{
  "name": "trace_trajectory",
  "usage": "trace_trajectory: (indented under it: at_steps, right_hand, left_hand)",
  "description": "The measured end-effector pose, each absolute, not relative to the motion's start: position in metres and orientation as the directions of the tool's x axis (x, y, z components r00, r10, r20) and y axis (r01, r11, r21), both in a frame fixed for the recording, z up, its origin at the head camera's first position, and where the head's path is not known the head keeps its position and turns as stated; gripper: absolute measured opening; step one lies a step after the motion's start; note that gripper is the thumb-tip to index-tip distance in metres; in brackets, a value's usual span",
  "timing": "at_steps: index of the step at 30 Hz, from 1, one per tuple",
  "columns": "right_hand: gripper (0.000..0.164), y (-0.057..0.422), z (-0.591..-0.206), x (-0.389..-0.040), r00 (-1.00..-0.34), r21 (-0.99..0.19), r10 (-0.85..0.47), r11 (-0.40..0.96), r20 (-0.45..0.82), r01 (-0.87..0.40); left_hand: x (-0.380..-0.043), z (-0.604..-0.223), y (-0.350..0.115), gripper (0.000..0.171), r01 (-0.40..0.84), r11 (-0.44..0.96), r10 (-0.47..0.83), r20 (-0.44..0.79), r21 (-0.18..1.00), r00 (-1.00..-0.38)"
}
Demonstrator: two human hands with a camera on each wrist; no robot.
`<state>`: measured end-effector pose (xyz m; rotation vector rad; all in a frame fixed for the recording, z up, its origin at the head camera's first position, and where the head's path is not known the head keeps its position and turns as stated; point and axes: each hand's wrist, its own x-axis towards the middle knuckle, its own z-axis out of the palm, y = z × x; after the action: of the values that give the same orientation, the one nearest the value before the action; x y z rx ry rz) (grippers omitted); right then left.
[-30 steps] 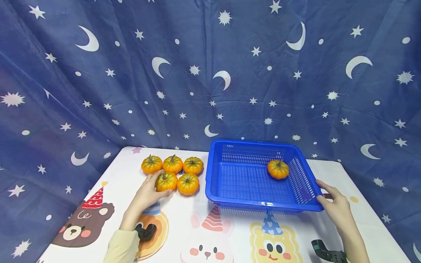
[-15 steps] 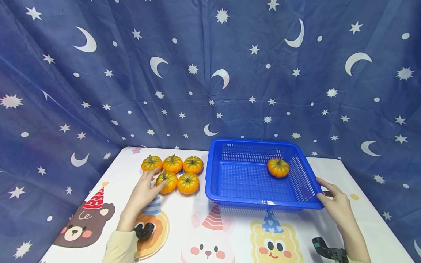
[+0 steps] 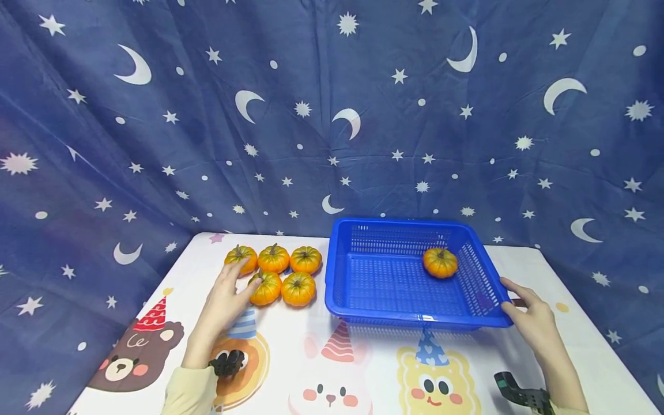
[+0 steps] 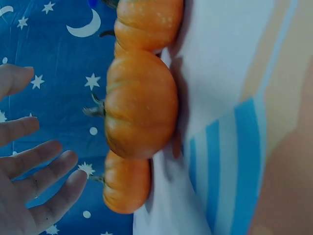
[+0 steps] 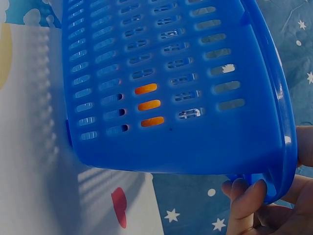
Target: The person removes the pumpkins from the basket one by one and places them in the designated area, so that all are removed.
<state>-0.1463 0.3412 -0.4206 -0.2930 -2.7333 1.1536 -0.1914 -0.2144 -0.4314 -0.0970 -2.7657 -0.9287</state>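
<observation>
My left hand (image 3: 222, 302) hovers at the left of a group of small orange pumpkins, fingers spread. In the head view its fingertips overlap the back-left pumpkin (image 3: 244, 257), and the thumb lies at the edge of the front-left pumpkin (image 3: 266, 289). The left wrist view has the hand (image 4: 34, 191) apart from the nearest pumpkin (image 4: 142, 105), holding nothing. On the right, my right hand (image 3: 536, 323) grips the rim of a blue plastic basket (image 3: 399, 318) at its near right corner, fingers (image 5: 247, 200) curled under it. One pumpkin (image 3: 440, 263) sits inside the basket.
Beside those two pumpkins stand several others, including one at front right (image 3: 298, 289) and one at back right (image 3: 306, 260). A cartoon-printed white cloth (image 3: 384, 369) covers the table. Behind it hangs a blue star-and-moon curtain (image 3: 332, 115).
My left hand has let go of the front-left pumpkin, its fingers spreading and shifting left and back. That pumpkin stays standing in the group. The right hand keeps its grip on the basket rim.
</observation>
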Motion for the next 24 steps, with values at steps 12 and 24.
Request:
trace_trajectory:
  at_steps: [12,24]
  right_hand:
    - [0.052,0.342,-0.419,-0.145,-0.966,-0.722,0.256,0.676,0.046,0.145]
    - [0.051,0.34,-0.418,-0.146,-0.968,-0.729,0.243,0.673,0.058,0.125]
  left_hand:
    - [-0.207,-0.413,-0.184,0.059,0.243,0.771,0.069,0.302,0.589,-0.951]
    - [-0.222,-0.388,-0.142,0.059,0.328,0.718,0.136,0.339,0.614,-0.931]
